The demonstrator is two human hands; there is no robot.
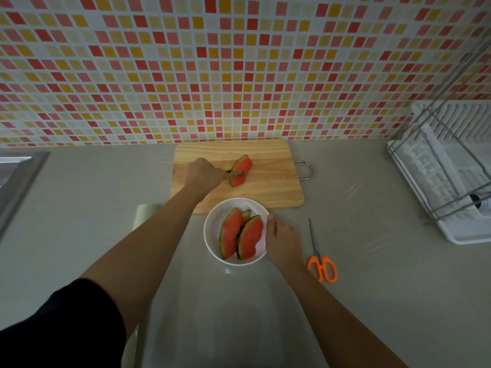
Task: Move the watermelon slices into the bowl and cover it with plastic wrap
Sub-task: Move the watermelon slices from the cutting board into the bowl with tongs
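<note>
The last watermelon slice point(241, 171) lies on the cutting board point(265, 192) just past my left hand point(204, 176), whose fingers curl round a metal utensil point(236, 173) touching it. Three slices point(247, 237) sit in the bowl point(233, 204), and my right hand point(281, 239) grips its rim. By my reckoning, one transfer and the wrapping are left.

This is a home kitchen. A wall of small red, orange and cream mosaic tiles point(239, 62) fills the upper half of the frame above a grey tabletop point(93, 195). A steel sink point(16, 176) sits at the left edge and a white dish rack point(446, 181) at the right edge. A wooden cutting board point(265, 192) in the centre carries a watermelon slice point(245, 163).
</note>
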